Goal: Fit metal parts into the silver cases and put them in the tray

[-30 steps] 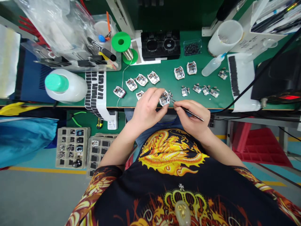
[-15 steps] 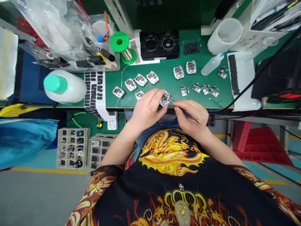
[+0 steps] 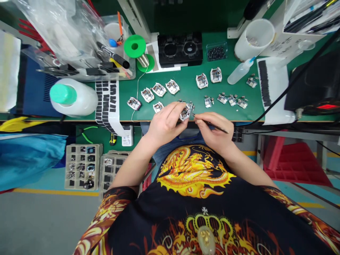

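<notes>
Near the bench's front edge, my left hand [image 3: 165, 122] pinches a small white watch case [image 3: 183, 114] with electronics inside, partly covered by my fingers. A small circuit board [image 3: 190, 106] sits at the case's upper right side. My right hand [image 3: 216, 129] is closed around slim dark tweezers [image 3: 212, 124], their tips pointing left just beside the case. Another white case [image 3: 158, 107] lies by my left fingers. Several more cases [image 3: 159, 90] rest behind that hand, and two others [image 3: 202, 81] stand farther right. Loose circuit boards [image 3: 222, 98] lie beyond my right hand.
A solder spool [image 3: 135, 46], a black fixture [image 3: 180, 49] and a tray of screws [image 3: 216, 52] stand at the back. A dropper bottle [image 3: 240, 72] lies right, near a white cup [image 3: 253, 40]. A large bottle [image 3: 73, 97] stands left. A black cable [image 3: 288, 86] crosses the right side.
The watch case has tilted and shifted slightly left in my left hand, with the small board now more over it. My right hand and the tweezers have moved slightly left, the tweezers lying flatter.
</notes>
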Available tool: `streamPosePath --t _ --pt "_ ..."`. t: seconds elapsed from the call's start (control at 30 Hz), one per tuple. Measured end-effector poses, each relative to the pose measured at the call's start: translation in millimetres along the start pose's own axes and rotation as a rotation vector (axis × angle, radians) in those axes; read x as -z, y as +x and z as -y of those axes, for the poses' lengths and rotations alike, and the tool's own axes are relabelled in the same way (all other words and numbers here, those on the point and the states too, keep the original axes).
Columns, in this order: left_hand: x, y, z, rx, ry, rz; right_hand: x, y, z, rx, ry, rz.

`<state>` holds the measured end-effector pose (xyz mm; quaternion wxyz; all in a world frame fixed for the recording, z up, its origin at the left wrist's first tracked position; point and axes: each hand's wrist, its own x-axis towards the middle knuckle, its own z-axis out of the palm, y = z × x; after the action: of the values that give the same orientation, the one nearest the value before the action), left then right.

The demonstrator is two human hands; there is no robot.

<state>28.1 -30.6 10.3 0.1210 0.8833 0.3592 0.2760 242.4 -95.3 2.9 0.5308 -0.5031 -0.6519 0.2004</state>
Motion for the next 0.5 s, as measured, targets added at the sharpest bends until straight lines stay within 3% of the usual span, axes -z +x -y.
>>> streamPosePath --t 0.1,0.3,0.5 --pt "0.0 0.0 -2.6 0.033 -0.084 -0.051 2.3 1.7 1.8 -0.068 0.071 -0.022" --pt "-9.9 -2.7 -11.6 0.288 -0.393 -0.004 5.3 1.0 6.8 0.025 -0.081 -0.021" --pt "-15.2 -7.6 -13.2 0.336 -0.49 -0.029 6.4 1.3 11.7 -0.013 -0.036 -0.043"
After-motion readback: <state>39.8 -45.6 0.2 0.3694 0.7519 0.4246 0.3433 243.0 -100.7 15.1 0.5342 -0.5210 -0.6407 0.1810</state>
